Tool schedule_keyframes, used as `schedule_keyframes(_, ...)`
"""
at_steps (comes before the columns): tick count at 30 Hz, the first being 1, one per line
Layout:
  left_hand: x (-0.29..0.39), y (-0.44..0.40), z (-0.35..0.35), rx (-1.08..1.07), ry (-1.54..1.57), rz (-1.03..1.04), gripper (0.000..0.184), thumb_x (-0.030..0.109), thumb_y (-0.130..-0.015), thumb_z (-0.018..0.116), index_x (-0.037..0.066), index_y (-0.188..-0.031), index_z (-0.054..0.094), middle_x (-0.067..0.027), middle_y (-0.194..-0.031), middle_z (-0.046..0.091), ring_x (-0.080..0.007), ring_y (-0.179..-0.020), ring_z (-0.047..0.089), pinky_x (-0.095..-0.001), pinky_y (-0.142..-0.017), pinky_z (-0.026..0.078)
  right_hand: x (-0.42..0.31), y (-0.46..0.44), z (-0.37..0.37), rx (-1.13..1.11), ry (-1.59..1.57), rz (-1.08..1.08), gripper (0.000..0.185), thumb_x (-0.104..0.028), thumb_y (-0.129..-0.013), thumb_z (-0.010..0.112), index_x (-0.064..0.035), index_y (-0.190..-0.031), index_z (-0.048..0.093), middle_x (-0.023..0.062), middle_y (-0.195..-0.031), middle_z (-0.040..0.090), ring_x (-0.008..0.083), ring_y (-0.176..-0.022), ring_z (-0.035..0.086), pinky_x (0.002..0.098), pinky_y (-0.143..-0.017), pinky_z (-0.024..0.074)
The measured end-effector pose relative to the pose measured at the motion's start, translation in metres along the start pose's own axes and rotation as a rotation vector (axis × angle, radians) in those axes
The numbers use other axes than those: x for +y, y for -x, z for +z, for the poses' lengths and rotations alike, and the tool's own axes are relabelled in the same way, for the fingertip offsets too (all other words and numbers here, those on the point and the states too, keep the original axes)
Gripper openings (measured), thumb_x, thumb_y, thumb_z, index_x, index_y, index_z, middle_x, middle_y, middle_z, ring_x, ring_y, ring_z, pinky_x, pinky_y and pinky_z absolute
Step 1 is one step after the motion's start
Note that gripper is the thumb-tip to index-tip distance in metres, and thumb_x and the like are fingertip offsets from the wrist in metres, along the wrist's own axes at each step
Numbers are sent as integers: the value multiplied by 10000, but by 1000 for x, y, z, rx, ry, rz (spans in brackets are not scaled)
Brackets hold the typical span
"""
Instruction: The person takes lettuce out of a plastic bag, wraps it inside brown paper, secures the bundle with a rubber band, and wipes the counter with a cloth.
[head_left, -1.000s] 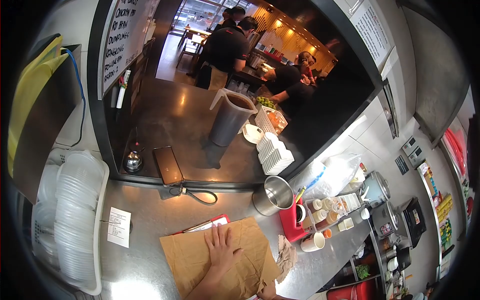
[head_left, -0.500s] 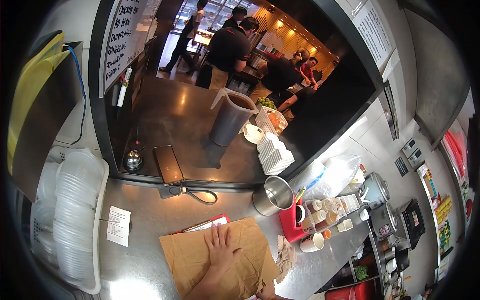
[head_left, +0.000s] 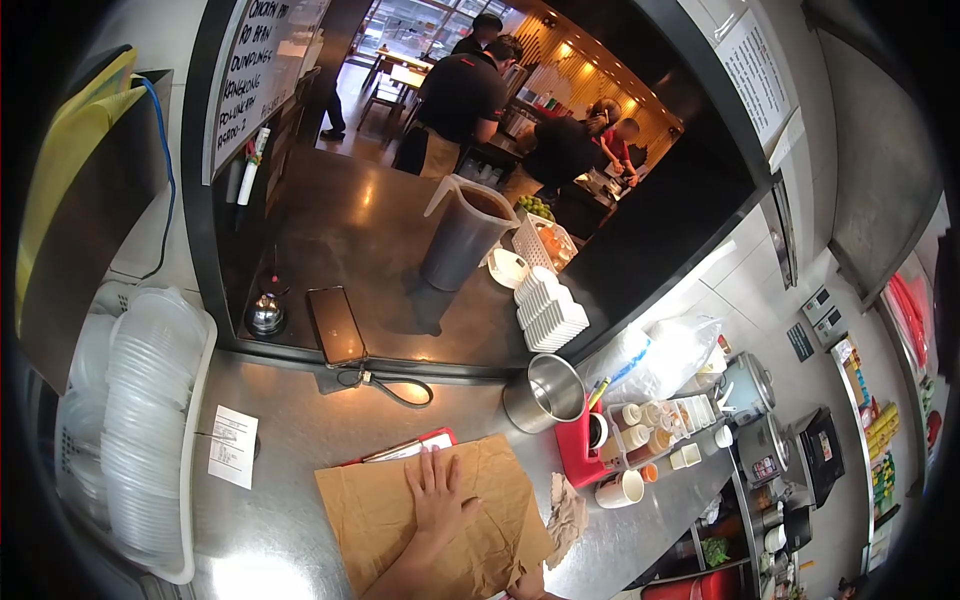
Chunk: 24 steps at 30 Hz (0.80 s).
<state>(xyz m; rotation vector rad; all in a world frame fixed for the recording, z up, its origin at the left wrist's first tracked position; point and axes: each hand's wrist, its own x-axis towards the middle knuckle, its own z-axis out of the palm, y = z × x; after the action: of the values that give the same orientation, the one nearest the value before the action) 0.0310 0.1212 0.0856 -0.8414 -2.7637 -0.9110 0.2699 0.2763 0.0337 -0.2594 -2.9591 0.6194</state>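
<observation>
A flattened brown paper bag (head_left: 400,510) lies on the steel counter (head_left: 290,390). My left hand (head_left: 440,495) presses flat on it, fingers spread, holding nothing. At the bag's lower right corner is my right hand (head_left: 528,582), partly cut off by the frame's bottom edge; its fingers are bent at the paper. Under the bag's top edge a red-edged clipboard (head_left: 405,448) with white paper sticks out. Crumpled brown paper (head_left: 567,515) touches the bag's right side.
Lids fill a white basket (head_left: 205,400) at left, beside a receipt (head_left: 232,447). A steel pot (head_left: 545,393), red holder (head_left: 580,450) and white cup (head_left: 620,488) stand right. On the ledge are a phone (head_left: 336,326) and a pitcher (head_left: 466,235). Several people work beyond.
Both hands have stayed in place on the bag. The view has shifted slightly. Beyond the opening, a walking person has moved left, mostly out of sight, and the workers at right have shifted.
</observation>
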Motion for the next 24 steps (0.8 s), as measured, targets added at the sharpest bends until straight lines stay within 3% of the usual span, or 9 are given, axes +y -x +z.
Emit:
schedule_keyframes(15, 0, 0, -3, -43, -12, -14, 869, 573, -713, 608, 47, -1363, 371, -264, -1461, 174, -412, -1370, 102, -655, -1042, 59, -4, -1, -4, -9, 15, 34, 534, -275, -685, 577, -37, -1160, 527, 199, -1167, 525, 423, -1099, 444, 509, -937, 323)
schedule_keyframes(18, 0, 0, -5, -41, -1, -16, 864, 570, -715, 609, 46, -1361, 374, -265, -1460, 173, -411, -1370, 102, -655, -1042, 59, 10, 2, 2, -50, 86, -67, 502, -262, -708, 582, -33, -1151, 527, 198, -1166, 526, 411, -1101, 449, 527, -938, 315)
schedule_keyframes(21, -2, 1, -1, -23, -13, -1, 857, 578, -708, 611, 49, -1345, 389, -268, -1451, 186, -422, -1365, 111, -669, -1027, 77, 30, 12, -11, -352, 254, -181, 442, -286, -777, 576, -31, -1136, 535, 200, -1159, 525, 398, -1109, 454, 536, -925, 320)
schedule_keyframes(22, -2, 2, -2, -24, -10, -1, 857, 577, -709, 610, 49, -1347, 387, -268, -1451, 187, -422, -1365, 110, -667, -1028, 77, 29, 7, -31, -693, 265, 53, 507, -374, -832, 568, -39, -1205, 492, 182, -1172, 515, 379, -1132, 453, 527, -910, 345)
schedule_keyframes(23, -2, 2, -2, -25, -7, -1, 856, 576, -711, 609, 50, -1348, 385, -268, -1451, 188, -422, -1366, 109, -666, -1029, 77, 31, 11, -58, -474, 303, -317, 604, -442, -861, 537, -57, -1305, 399, 186, -1194, 499, 363, -1165, 448, 543, -931, 346)
schedule_keyframes(24, -2, 1, -3, -23, -3, 0, 856, 575, -712, 609, 50, -1350, 384, -267, -1451, 188, -422, -1366, 109, -665, -1030, 76, 5, -10, -100, -723, 274, -214, 646, -496, -876, 495, -65, -1340, 368, 193, -1254, 475, 340, -1209, 432, 550, -973, 329)
